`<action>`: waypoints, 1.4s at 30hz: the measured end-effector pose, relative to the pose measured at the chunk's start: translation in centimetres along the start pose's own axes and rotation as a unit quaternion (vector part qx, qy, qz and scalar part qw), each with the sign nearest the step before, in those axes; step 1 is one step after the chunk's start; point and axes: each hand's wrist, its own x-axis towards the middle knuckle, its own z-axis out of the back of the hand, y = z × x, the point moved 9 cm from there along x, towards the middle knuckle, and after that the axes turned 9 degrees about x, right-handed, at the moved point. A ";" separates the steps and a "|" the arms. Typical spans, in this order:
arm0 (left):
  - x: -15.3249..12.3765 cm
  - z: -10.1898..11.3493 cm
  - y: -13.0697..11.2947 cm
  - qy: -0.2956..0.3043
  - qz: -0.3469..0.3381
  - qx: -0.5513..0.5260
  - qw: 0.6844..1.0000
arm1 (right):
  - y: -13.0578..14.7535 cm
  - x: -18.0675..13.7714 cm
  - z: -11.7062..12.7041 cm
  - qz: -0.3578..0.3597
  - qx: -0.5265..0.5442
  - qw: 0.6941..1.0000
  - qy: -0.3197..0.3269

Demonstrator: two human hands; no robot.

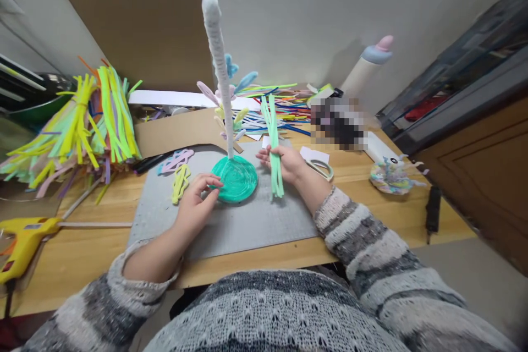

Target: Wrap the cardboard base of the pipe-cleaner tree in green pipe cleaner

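Observation:
A round green base (241,190) of coiled pipe cleaner lies on the grey mat. From it rises a tall white wrapped stem (224,88), with pink, blue and yellow pipe-cleaner loops (241,115) around its middle. My left hand (198,198) is at the left rim of the base, its fingers curved and thumb apart, holding nothing visible. In my right hand (284,164), a small bundle of mint-green pipe cleaners (273,121) stands upright, held under the thumb. Bent yellow (180,184) and pink-blue pipe-cleaner pieces (177,161) lie left of the base.
A yellow glue gun (25,242) rests at the far left, below thick bunches of pipe cleaners (74,126). Scissors (320,169) lie right of my right hand. Farther right are a pastel pipe-cleaner figure (391,177) and a black tool (433,212). Loose pipe cleaners (289,115) spread behind.

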 end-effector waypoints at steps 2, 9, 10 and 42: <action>0.2 -0.1 0.6 -0.003 0.008 -0.006 1.000 | -0.7 1.3 -1.3 -0.006 0.059 0.998 0.013; 0.5 0.4 1.0 -0.024 0.022 -0.010 0.999 | -0.7 3.1 2.1 -0.013 0.130 0.991 -0.035; 0.5 0.4 1.2 -0.024 0.027 -0.012 0.999 | -0.3 3.1 3.2 -0.009 0.129 0.990 -0.048; -2.5 -8.3 -1.7 0.186 -0.293 0.371 0.861 | 2.9 -3.6 2.8 0.204 -0.580 0.786 -0.060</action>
